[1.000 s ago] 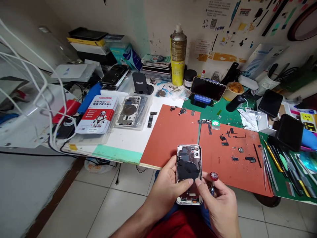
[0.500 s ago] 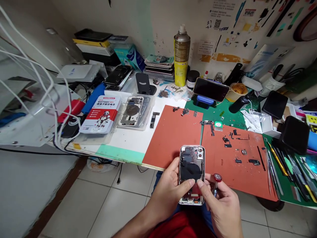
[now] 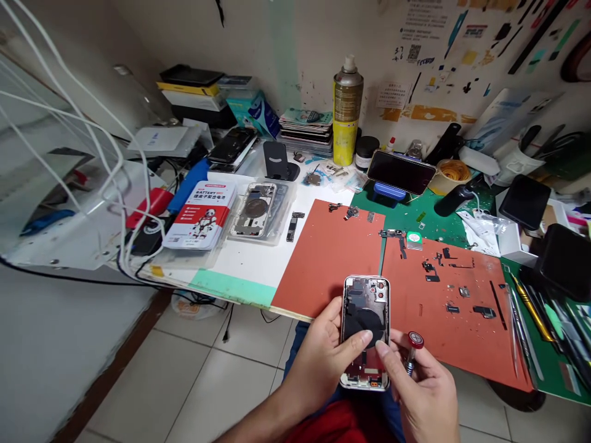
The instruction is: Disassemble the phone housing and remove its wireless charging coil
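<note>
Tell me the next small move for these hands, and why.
Probably smooth the black sheet with the left thumb: the left hand holds the shell, its thumb at the sheet's lower edge, while the right hand also holds a screwdriver.

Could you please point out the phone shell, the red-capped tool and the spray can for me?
Phone shell (image 3: 364, 320), head view: on the black patch inside it.
Red-capped tool (image 3: 416, 341), head view: on its red cap.
Spray can (image 3: 348, 109), head view: on its printed side.
</note>
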Demonstrator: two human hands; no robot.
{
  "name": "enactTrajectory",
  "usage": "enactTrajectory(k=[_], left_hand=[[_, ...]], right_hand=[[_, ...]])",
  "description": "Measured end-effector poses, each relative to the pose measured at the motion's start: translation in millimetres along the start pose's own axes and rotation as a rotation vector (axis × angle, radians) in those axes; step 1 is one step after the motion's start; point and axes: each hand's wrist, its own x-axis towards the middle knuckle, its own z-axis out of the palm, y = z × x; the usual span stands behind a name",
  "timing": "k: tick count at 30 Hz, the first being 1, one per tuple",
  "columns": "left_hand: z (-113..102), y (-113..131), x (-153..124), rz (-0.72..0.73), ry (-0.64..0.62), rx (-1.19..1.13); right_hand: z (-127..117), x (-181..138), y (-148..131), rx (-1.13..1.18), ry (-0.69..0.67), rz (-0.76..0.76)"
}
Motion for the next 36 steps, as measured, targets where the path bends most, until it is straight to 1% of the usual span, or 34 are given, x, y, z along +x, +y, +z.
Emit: enactTrajectory(k=[3, 8, 11, 13, 17, 19, 26, 28, 32, 34, 36], left_hand=[[2, 3, -1, 0.002, -0.045, -0.042], [0, 6, -5, -0.008, -0.152, -0.166], [-2, 3, -7, -0.013, -0.166, -0.186], [-4, 0, -6, -0.005, -0.114, -0.171], [-4, -2, -2, 0.044, 0.112, -0.017], [-2, -3, 0, 0.076, 0.183, 0.071], [5, -8, 6, 0.228, 0.289, 0.257], [4, -10, 6, 0.267, 0.312, 0.354], [-1, -13, 4, 0.294, 0.382, 0.577], [-3, -14, 4, 0.308, 0.393, 0.627], [-3, -14, 5, 0.328, 0.374, 0.621]], right_hand=[[-1, 2, 4, 0.068, 0.006, 0.043], [-3, 3, 6, 0.157, -0.06, 0.087], [-4, 3, 8, 0.18, -0.03, 0.098], [-4, 2, 9, 0.157, 0.002, 0.085], [-1, -1, 8, 0.055, 0.061, 0.02], [3, -4, 5, 0.0, 0.101, -0.029], [22, -21, -10, -0.104, 0.27, -0.17], [23, -22, -12, -0.141, 0.287, -0.189], [22, -21, -11, -0.175, 0.296, -0.216], [22, -21, -10, -0.184, 0.3, -0.239], [23, -20, -8, -0.198, 0.32, -0.275]])
